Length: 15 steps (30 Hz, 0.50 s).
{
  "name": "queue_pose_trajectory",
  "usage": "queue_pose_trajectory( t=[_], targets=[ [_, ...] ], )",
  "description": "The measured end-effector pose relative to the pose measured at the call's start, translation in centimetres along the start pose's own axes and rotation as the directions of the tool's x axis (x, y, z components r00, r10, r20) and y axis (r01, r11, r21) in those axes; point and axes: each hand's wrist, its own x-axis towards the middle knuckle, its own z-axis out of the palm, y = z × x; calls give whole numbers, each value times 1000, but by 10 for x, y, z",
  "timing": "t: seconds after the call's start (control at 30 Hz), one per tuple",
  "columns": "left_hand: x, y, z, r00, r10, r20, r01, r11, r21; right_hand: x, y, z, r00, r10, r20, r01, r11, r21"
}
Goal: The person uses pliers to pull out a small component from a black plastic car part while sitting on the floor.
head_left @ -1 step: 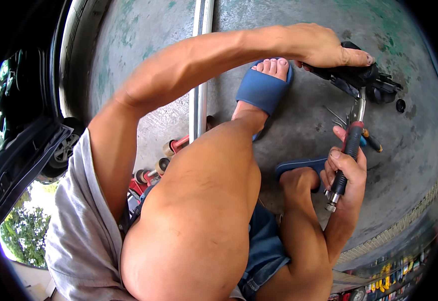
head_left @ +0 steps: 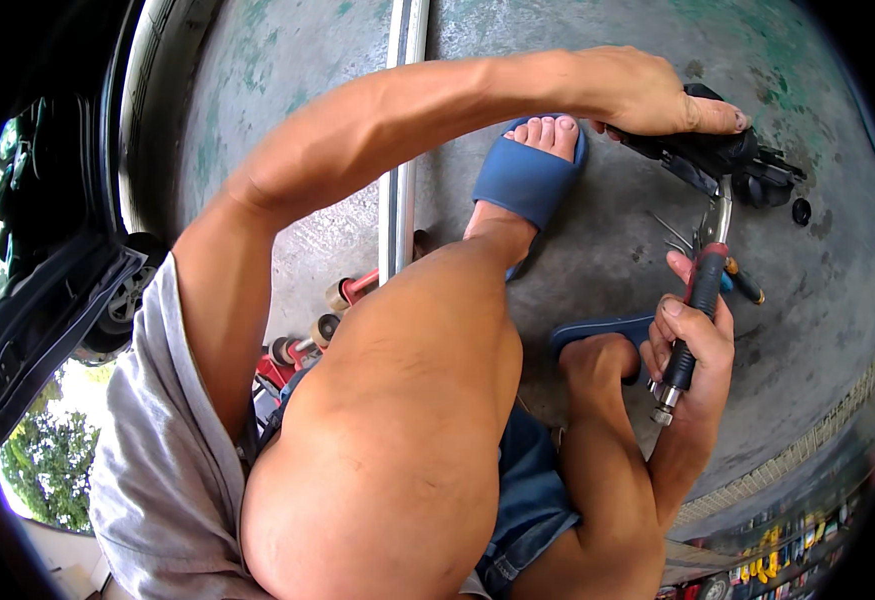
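Note:
My left hand (head_left: 647, 95) grips a black part with irregular housings (head_left: 717, 145) at upper right, its fingertips mostly hidden behind it. My right hand (head_left: 687, 350) is closed around a long tool (head_left: 702, 295) with a black-and-red grip and silver ends; the tool's upper end meets the underside of the black part. Just behind the tool lie thin metal tools (head_left: 679, 238) and an orange-and-black handled tool (head_left: 745, 280). A small black ring (head_left: 800, 211) lies to the right of the part on the stained concrete floor (head_left: 807, 300).
My feet in blue slides (head_left: 525, 180) stand below the part. A metal rail (head_left: 397, 220) runs along the floor, beside red wheeled equipment (head_left: 327, 330). A dark vehicle (head_left: 57, 310) stands at left, and a colourful shelf or rack (head_left: 772, 560) is at lower right.

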Motion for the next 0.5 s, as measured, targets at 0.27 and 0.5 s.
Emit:
queue_pose_trajectory(
  t=[0.27,0.5],
  targets=[
    [5,1,1,984,101,-149,-91,994,68,-7,-6,8,997,-67,-28,65,996,-55],
    [-4,-11,13,969,53,-241,-65,997,-41,12,16,-14,965,-260,36,257,912,-319]
  ],
)
